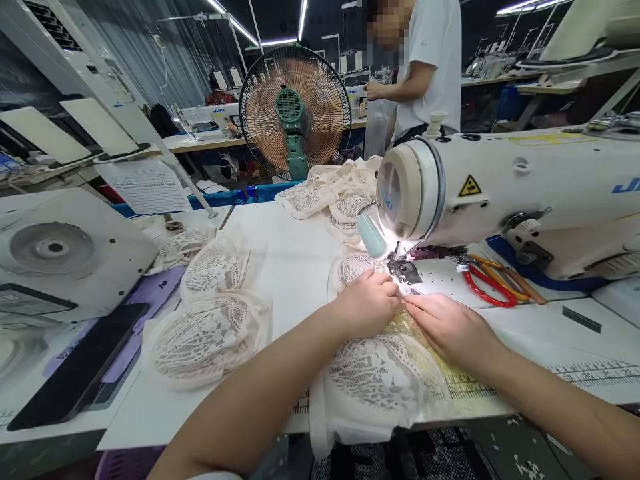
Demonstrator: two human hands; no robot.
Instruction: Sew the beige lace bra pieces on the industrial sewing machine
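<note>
A cream lace bra (373,377) lies at the sewing machine (475,187), one cup near me and the other beyond my left hand. My left hand (370,303) rests on it with fingers curled together, gripping the fabric just in front of the lit presser foot (404,269). From the other side, my right hand (453,327) pinches the fabric edge between thumb and fingers close to my left fingertips. The exact pinch points are partly hidden by the fingers. The nearer cup hangs partly over the table edge.
More lace bras lie at left (210,330) and in a pile behind (345,193). Red-handled scissors (487,287) lie right of the needle. A black phone-like slab (80,367) rests at left. A fan (295,110) and a standing person (425,73) are beyond the table.
</note>
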